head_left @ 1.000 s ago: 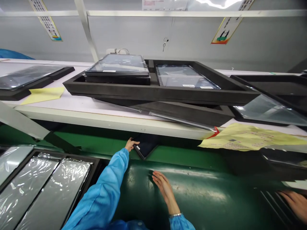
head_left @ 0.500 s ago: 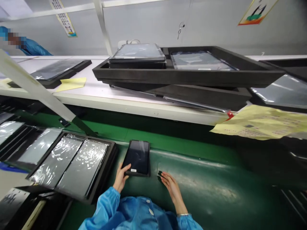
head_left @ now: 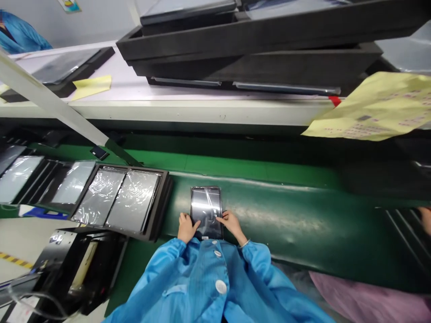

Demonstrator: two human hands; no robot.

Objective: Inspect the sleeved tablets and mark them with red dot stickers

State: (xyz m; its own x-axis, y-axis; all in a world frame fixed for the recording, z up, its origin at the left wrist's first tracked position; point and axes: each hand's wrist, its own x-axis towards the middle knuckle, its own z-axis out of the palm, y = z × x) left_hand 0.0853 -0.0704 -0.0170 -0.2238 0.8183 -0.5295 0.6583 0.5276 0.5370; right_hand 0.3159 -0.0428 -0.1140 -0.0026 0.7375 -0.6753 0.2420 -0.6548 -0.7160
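Note:
A dark tablet with a glossy, film-covered screen (head_left: pixel 206 202) lies flat on the green conveyor belt (head_left: pixel 286 215), straight ahead of my chest. My left hand (head_left: pixel 186 226) is on its lower left corner, with the thumb over the screen. My right hand (head_left: pixel 231 222) rests its fingers on the lower right part of the screen. The bottom edge of the tablet is hidden behind my hands and blue sleeves.
Left of the tablet stands a black tray of film-wrapped panels (head_left: pixel 116 202). Black foam trays (head_left: pixel 249 40) sit on a white bench above, with a yellow sheet (head_left: pixel 370 107) hanging over its edge. A co-worker's hand (head_left: pixel 424 220) shows at the right.
My right hand has moved from the bare belt onto the tablet, joining my left. The tablet now lies squarely before me, and the view has tilted further down.

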